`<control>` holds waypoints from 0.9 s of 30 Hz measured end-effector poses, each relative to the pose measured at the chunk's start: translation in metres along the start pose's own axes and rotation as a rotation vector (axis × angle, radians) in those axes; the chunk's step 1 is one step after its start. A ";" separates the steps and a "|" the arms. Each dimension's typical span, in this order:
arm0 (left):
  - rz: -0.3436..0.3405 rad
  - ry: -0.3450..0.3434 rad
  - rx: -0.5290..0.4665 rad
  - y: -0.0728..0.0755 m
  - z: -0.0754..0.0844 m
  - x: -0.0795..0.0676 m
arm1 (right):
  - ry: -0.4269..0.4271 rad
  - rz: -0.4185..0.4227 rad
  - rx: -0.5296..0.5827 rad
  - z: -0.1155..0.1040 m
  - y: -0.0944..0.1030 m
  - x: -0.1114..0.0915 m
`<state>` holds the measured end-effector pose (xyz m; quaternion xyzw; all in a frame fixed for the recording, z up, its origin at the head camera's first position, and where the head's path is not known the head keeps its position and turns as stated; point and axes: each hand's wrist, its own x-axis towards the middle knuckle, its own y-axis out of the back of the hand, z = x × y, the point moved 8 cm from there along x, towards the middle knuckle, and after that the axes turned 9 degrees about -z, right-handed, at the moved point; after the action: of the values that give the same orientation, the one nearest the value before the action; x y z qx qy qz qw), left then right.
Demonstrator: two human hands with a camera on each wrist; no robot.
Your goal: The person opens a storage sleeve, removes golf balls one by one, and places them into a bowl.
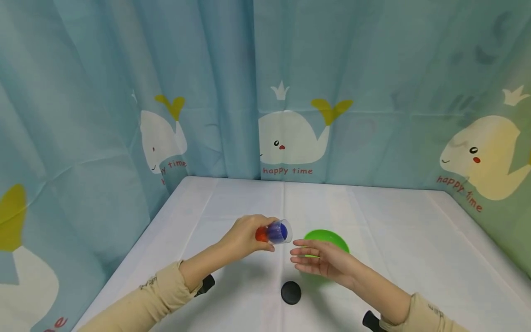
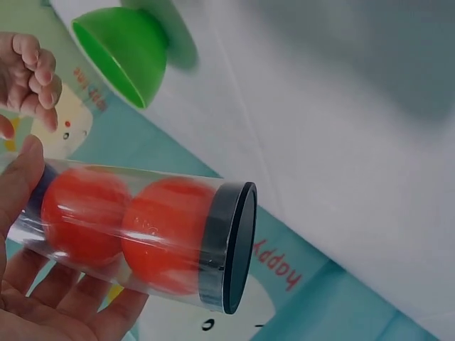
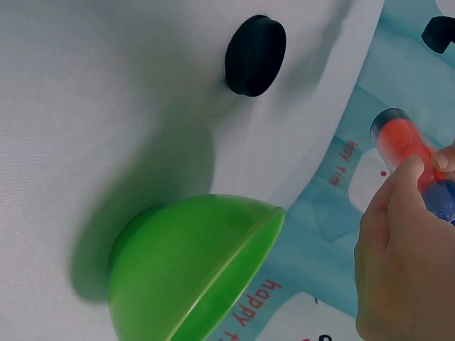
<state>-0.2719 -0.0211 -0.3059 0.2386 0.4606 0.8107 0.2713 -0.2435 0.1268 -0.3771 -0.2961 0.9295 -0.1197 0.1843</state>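
Note:
My left hand (image 1: 244,235) grips a clear plastic tube (image 2: 142,172) that lies tilted nearly level, its uncapped mouth facing right. Inside are two red balls (image 2: 170,234) near the black end cap (image 2: 242,249) and a blue ball (image 1: 277,232) close to the mouth. Just beyond that mouth, my right hand (image 1: 327,260) hovers with its fingers spread and nothing in them. A green bowl (image 1: 327,236) stands on the table behind the right hand, which hides part of it.
A loose round black lid (image 1: 291,293) lies on the white table (image 1: 232,198), nearer to me than the bowl. Blue curtains (image 1: 232,69) with printed whales hang along the table's back and sides.

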 end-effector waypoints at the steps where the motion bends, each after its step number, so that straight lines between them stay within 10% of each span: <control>1: -0.002 -0.001 -0.002 0.001 0.001 0.001 | 0.003 -0.001 0.010 -0.001 0.001 0.000; 27: 0.011 -0.008 0.143 0.011 0.017 0.010 | 0.026 -0.072 0.232 -0.020 -0.002 0.008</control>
<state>-0.2712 -0.0086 -0.2866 0.2634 0.5150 0.7762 0.2511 -0.2567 0.1230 -0.3602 -0.3046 0.9005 -0.2367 0.2007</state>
